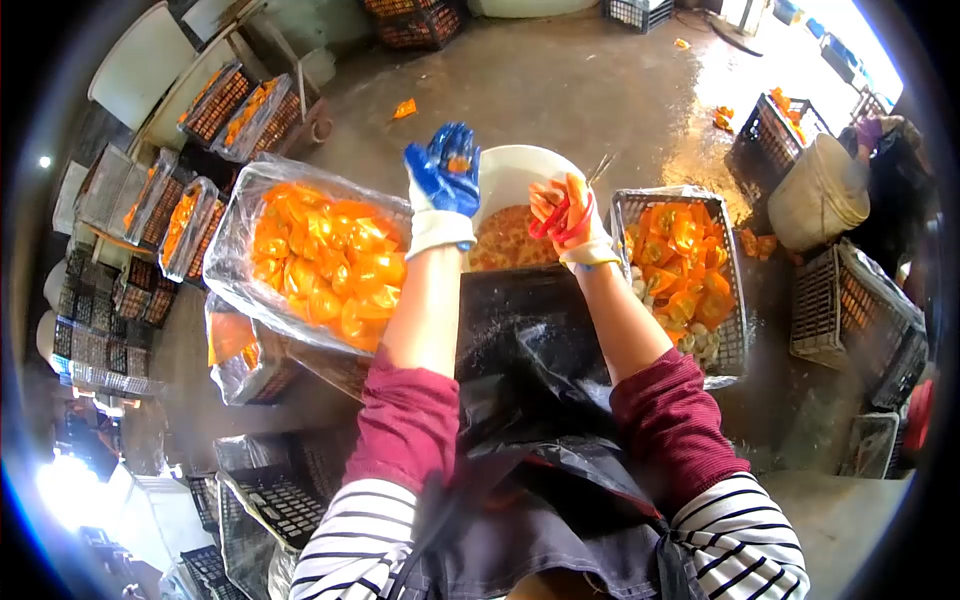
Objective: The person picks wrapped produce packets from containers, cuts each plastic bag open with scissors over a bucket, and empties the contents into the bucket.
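Observation:
My left hand (445, 185), in a blue-coated glove, is turned palm up with a small orange-brown piece (458, 165) resting in it. Red-handled scissors (550, 222) are in my gloved right hand (570, 215), their thin tips pointing up and away. Both hands are over the near part of a round white tub (535, 158), where many small orange-brown pieces (505, 235) lie. Left of my left forearm is a plastic-lined crate (230, 255) heaped with glossy orange pieces (315, 260). By my right forearm, a black crate (733, 300) holds orange pieces (685, 235) and some pale round ones.
More crates (265, 120) with orange contents line the left side. To the right stand a pale bucket (820, 195), a black crate (820, 305) and a person in dark clothing (895, 190). Orange scraps (404, 108) lie on the wet floor (540, 85).

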Tool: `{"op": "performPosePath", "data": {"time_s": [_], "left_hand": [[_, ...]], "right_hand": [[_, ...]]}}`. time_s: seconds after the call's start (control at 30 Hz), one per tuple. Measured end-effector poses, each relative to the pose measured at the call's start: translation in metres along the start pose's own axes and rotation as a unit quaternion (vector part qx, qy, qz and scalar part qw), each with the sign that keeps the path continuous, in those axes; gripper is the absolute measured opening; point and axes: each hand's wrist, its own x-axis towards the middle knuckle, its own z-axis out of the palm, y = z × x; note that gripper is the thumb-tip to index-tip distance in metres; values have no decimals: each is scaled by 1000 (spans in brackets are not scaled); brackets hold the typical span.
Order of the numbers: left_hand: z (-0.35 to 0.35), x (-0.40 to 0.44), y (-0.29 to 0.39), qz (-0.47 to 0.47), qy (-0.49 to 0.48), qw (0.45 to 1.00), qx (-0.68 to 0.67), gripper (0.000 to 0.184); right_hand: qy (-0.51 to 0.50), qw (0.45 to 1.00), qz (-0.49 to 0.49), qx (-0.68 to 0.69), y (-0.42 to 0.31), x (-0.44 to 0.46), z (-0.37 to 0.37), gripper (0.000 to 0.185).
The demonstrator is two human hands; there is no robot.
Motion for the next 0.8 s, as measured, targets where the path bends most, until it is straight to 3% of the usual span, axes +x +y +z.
{"op": "performPosePath", "data": {"time_s": [0.07, 0.1, 0.13, 0.17, 0.2, 0.27, 0.3, 0.33, 0.37, 0.4, 0.5, 0.57, 0.6, 0.67, 0.7, 0.77, 0.8], "left_hand": [[-11, 27, -7, -23, -9, 986, 163, 53], [-23, 34, -6, -43, 12, 966, 255, 52], [-35, 34, 0, 134, -58, 889, 434, 54], [-29, 23, 11, 179, -71, 805, 562, 55], [-24, 12, 21, 229, -72, 701, 672, 56], [-34, 15, 43, 105, -18, 832, 544, 56], [-66, 37, 54, 53, -15, 953, 299, 57], [-70, 24, 72, 85, 11, 948, 306, 39], [-67, 1, 94, 56, 25, 956, 286, 41], [-104, 2, 119, 94, -23, 923, 372, 48], [-135, -61, 177, 137, 123, 895, 407, 37], [-165, -88, 190, 210, 138, 881, 400, 35], [-176, -101, 187, 253, 123, 769, 574, 40], [-178, -136, 165, 294, 80, 452, 838, 51], [-191, -140, 151, 234, 71, 327, 913, 69], [-193, -146, 123, 182, -1, 239, 954, 78], [-214, -137, 118, 203, -12, 145, 968, 78]], "right_hand": [[22, 999, -34, 11, 9, 2, -1, 36], [-64, 998, -11, 25, 9, 8, -15, 33], [-33, 999, -13, 27, 11, 6, -11, 34], [2, 999, -18, 31, 10, 4, -7, 34], [-33, 999, -9, 26, 9, 5, -11, 40], [-51, 998, 20, -19, -6, -10, -6, 42], [-52, 998, 18, -41, -7, -9, -3, 39], [-50, 998, 18, -36, -5, -3, -5, 38], [-49, 998, 22, -30, -2, -1, -7, 38], [-30, 998, 62, -7, -8, -11, 3, 36], [-103, 991, 70, -43, -9, -7, -1, 41], [-85, 993, 81, -23, -8, -10, 2, 45], [-48, 994, 95, -35, -8, -9, 9, 41], [-123, 988, 73, -50, -5, -6, 2, 40], [-134, 986, 79, -53, -1, -2, 0, 38], [-158, 982, 91, -58, 5, 2, 1, 35], [-149, 982, 87, -70, 4, -4, 2, 34]]}}
